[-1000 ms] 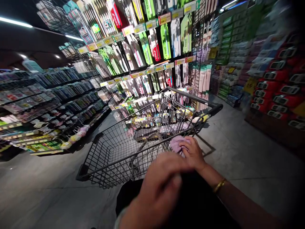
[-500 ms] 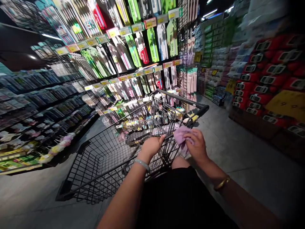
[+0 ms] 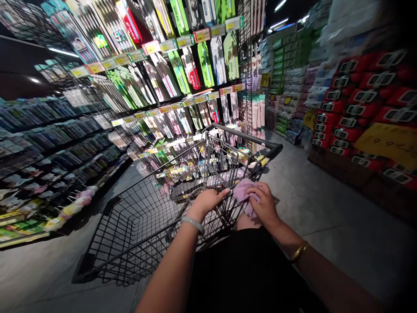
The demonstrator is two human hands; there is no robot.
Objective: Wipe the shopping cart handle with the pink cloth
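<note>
A black wire shopping cart stands in front of me, its basket stretching to the left and its handlebar to the right. My left hand grips the near top rim of the basket, with the thumb along the rail; its other fingers are mostly hidden over the edge. In my right hand is a bunched purple cloth, pressed against the rim close to the handle end. The fingers are curled into the cloth.
A rack of packaged toothbrushes with price tags rises behind the cart. Shelves of small packs line the left. Stacked red packages with a yellow price sign stand on the right. Grey floor runs between.
My right hand and the purple cloth have shifted slightly left and down along the rim. My left hand keeps its hold. The whole view has turned slightly.
</note>
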